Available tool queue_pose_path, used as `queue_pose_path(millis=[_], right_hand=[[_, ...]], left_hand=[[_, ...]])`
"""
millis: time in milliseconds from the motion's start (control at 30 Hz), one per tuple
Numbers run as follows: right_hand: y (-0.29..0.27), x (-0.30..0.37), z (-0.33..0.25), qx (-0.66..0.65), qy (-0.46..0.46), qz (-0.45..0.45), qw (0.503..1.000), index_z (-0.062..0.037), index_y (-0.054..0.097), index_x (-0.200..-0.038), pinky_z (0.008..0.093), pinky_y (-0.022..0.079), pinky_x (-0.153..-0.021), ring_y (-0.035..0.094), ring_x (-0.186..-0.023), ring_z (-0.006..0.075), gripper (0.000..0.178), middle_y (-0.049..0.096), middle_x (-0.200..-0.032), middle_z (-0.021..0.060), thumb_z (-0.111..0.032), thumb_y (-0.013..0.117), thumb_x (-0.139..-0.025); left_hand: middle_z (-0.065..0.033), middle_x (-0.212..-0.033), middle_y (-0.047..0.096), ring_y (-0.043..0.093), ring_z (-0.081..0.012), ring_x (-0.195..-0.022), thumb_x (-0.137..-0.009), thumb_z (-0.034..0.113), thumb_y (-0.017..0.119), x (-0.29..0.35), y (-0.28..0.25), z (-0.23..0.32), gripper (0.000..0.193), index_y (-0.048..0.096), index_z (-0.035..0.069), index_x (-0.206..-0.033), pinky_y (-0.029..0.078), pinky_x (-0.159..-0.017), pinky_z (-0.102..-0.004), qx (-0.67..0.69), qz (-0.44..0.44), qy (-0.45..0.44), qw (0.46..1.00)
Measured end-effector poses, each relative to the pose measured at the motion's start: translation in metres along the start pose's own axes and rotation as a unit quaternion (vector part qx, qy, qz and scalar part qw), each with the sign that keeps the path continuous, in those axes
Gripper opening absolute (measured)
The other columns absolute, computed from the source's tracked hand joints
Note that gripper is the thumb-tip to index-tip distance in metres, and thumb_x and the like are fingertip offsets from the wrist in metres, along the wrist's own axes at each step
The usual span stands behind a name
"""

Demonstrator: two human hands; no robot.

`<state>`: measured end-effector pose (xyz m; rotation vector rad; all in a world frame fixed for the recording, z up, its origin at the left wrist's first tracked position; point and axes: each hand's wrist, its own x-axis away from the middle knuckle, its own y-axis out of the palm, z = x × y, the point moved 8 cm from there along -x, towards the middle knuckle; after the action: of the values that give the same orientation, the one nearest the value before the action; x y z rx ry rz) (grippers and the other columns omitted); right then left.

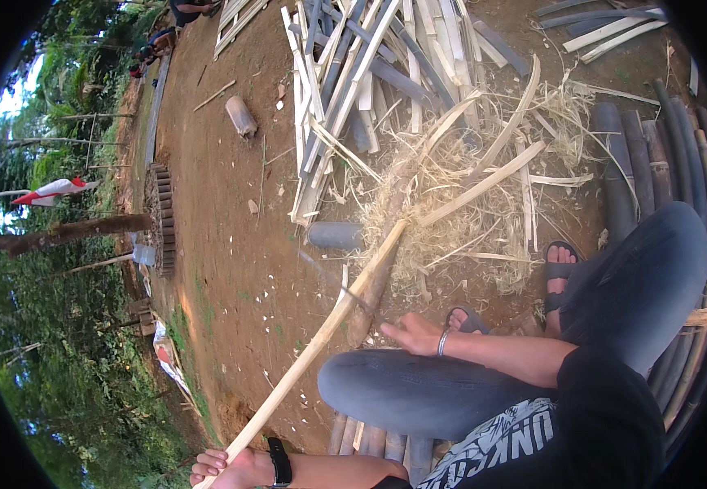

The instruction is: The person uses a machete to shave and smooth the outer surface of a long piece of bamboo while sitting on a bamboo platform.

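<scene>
My left hand [225, 468], with a dark watch on its wrist, is closed around the near end of a long pale bamboo strip [309, 350]. The strip slants away up and to the right, its far part lying over a brownish pole [379, 287]. My right hand [415, 334], wearing a metal bracelet, is closed on a knife, whose handle is mostly hidden by the fingers. Its thin dark knife blade [333, 281] crosses the strip near the pole. Beyond the strip lies a heap of curly bamboo shavings [459, 216], with some longer split pieces [484, 186] on it.
A pile of split bamboo [353, 73] lies past the shavings. A short bamboo section [335, 235] rests beside it, another [241, 116] farther left. Dark bamboo poles [614, 163] stand at the right. My bent knees [402, 391] flank the work. Trees and a red-and-white cloth show at far left.
</scene>
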<state>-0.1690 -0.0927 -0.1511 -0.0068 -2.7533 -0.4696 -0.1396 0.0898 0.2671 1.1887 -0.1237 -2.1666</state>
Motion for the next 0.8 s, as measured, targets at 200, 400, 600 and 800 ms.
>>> queue_pose_path(millis=[200, 400, 600, 800], right_hand=[[0.036, 0.03, -0.066, 0.117, -0.15, -0.13, 0.973, 0.0033, 0.058, -0.066, 0.0443, 0.042, -0.051, 0.054, -0.05, 0.0341, 0.068, 0.052, -0.053, 0.0193, -0.061, 0.048, -0.086], [0.052, 0.038, -0.07, 0.126, -0.11, -0.171, 0.971, 0.0031, 0.062, -0.073, 0.0445, 0.044, -0.058, 0.057, -0.056, 0.0353, 0.064, 0.055, -0.056, 0.0208, -0.058, 0.048, -0.088], [0.058, 0.039, -0.073, 0.101, -0.129, -0.155, 0.974, 0.0044, 0.06, -0.07, 0.0448, 0.044, -0.058, 0.056, -0.055, 0.0358, 0.064, 0.054, -0.056, 0.0214, -0.056, 0.049, -0.088], [0.038, 0.017, -0.055, 0.105, -0.103, -0.115, 0.982, 0.005, 0.056, -0.065, 0.044, 0.043, -0.056, 0.051, -0.05, 0.0302, 0.07, 0.049, -0.051, 0.0193, -0.06, 0.045, -0.089]], left_hand=[[0.0006, -0.067, 0.04, 0.035, -0.0135, -0.051, -0.094, 0.041, 0.039, -0.008, -0.022, -0.009, 0.03, 0.048, 0.013, -0.088, 0.027, -0.043, -0.0268, 0.116, -0.095, -0.004, 0.989], [0.0023, -0.054, 0.033, 0.029, -0.0115, -0.04, -0.093, 0.059, 0.031, -0.022, -0.053, 0.005, 0.05, 0.043, 0.016, -0.072, 0.023, -0.036, -0.0246, 0.045, -0.004, -0.001, 0.999], [-0.0003, -0.05, 0.029, 0.027, -0.0125, -0.041, -0.093, 0.065, 0.023, -0.022, -0.053, 0.016, 0.061, 0.035, 0.012, -0.065, 0.023, -0.036, -0.0245, -0.002, 0.004, 0.005, 1.0], [-0.0008, -0.06, 0.035, 0.033, -0.0087, -0.047, -0.096, 0.059, 0.029, 0.027, -0.004, -0.026, 0.054, 0.041, 0.009, -0.08, 0.028, -0.041, -0.0192, 0.062, -0.083, -0.063, 0.993]])
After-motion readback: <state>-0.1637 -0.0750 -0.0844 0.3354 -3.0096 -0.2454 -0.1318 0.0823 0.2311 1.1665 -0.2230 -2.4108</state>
